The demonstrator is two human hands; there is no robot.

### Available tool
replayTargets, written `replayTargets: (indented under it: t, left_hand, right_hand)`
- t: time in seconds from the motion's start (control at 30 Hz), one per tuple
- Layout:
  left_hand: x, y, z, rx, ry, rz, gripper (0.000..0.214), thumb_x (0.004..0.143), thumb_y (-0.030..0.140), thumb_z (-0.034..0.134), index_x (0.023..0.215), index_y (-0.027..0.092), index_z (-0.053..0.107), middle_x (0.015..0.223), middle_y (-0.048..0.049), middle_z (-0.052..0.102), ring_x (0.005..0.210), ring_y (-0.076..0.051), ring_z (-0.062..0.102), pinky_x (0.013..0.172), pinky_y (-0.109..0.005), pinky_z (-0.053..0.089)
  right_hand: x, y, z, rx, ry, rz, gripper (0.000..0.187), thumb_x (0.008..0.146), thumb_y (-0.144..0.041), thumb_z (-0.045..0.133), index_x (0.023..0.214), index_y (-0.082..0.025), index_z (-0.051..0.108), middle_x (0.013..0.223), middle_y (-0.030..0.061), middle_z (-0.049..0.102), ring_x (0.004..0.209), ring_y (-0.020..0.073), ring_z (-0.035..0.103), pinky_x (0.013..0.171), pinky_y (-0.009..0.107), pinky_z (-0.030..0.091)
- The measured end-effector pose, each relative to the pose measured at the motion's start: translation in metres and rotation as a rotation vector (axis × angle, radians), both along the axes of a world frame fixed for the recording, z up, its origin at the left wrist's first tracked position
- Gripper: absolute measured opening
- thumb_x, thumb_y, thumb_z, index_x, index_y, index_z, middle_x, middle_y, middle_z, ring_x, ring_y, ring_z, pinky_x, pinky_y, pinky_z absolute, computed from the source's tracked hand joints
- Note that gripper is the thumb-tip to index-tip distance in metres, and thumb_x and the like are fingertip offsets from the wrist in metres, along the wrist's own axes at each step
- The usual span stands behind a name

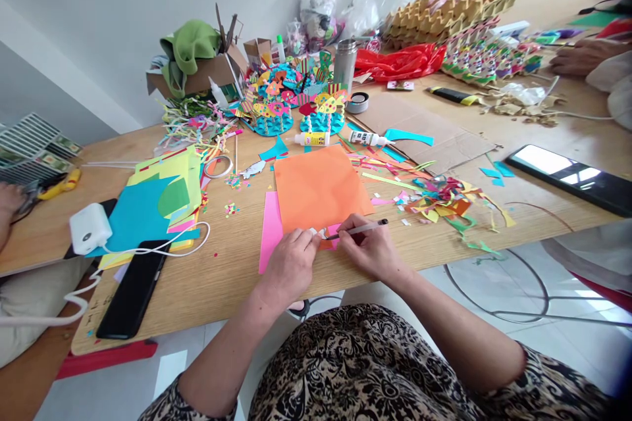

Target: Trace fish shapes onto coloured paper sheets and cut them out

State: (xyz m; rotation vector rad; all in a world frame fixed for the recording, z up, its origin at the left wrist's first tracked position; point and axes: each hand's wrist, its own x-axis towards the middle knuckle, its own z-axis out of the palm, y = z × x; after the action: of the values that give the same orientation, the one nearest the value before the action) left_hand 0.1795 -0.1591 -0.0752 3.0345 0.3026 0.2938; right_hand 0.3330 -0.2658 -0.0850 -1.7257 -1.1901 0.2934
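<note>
My right hand (369,248) is closed around a slim pen (366,227), whose tip points left at a small whitish paper cutout (322,234). Fingers bent and together, my left hand (292,262) presses that cutout down from the left side; part of it is hidden under the fingertips. Beneath both hands lies the lower edge of a large orange paper sheet (320,184). A pink paper sheet (270,230) sticks out from under its left side, and a bit of pink shows near the pen tip.
Two glue bottles (313,139) lie behind the orange sheet, near colourful paper fish models (323,108). Paper scraps (444,200) heap on the right. Left are coloured sheets (141,207), a black phone (132,293) and a white charger (90,229). Other people's hands (585,56) show at both sides.
</note>
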Motion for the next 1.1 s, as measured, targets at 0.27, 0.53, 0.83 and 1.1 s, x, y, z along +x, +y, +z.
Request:
replayTargets:
  t: [0.27, 0.53, 0.83, 1.1]
  left_hand:
    - [-0.0008, 0.0004, -0.0038, 0.028, -0.002, 0.002, 0.030, 0.093, 0.009, 0.037, 0.118, 0.009, 0.055, 0.104, -0.0103, 0.060, 0.093, -0.023, 0.053, 0.084, -0.039, 0.049]
    - [-0.0012, 0.0004, -0.0013, 0.012, 0.037, -0.010, 0.038, 0.090, 0.007, 0.039, 0.125, 0.013, 0.054, 0.097, -0.0096, 0.058, 0.091, -0.023, 0.053, 0.080, -0.040, 0.050]
    - [-0.0002, -0.0007, 0.0010, 0.026, 0.058, -0.004, 0.040, 0.091, 0.007, 0.039, 0.127, 0.015, 0.053, 0.097, -0.0083, 0.057, 0.089, -0.022, 0.052, 0.080, -0.038, 0.049]
    - [0.0004, -0.0012, 0.0016, 0.034, 0.068, -0.006, 0.037, 0.092, 0.008, 0.039, 0.126, 0.013, 0.055, 0.096, -0.0090, 0.057, 0.089, -0.023, 0.051, 0.079, -0.038, 0.049]
  right_hand:
    - [-0.0002, -0.0003, 0.0014, 0.001, 0.011, -0.015, 0.012, 0.078, -0.020, 0.051, 0.066, -0.020, 0.053, 0.056, -0.0014, 0.057, 0.044, 0.0086, 0.046, 0.043, 0.021, 0.034]
    - [0.0007, 0.0002, 0.0019, -0.020, 0.026, -0.028, 0.014, 0.079, -0.023, 0.052, 0.065, -0.020, 0.053, 0.055, -0.0015, 0.057, 0.044, 0.0089, 0.046, 0.044, 0.022, 0.034]
    - [0.0010, 0.0006, 0.0036, -0.030, 0.039, -0.058, 0.015, 0.078, -0.024, 0.052, 0.064, -0.019, 0.054, 0.053, -0.0005, 0.059, 0.043, 0.0100, 0.047, 0.044, 0.022, 0.035]
    - [0.0029, 0.0016, 0.0029, -0.045, 0.070, -0.081, 0.016, 0.076, -0.024, 0.052, 0.062, -0.019, 0.054, 0.050, -0.0015, 0.055, 0.042, 0.0098, 0.046, 0.043, 0.022, 0.032]
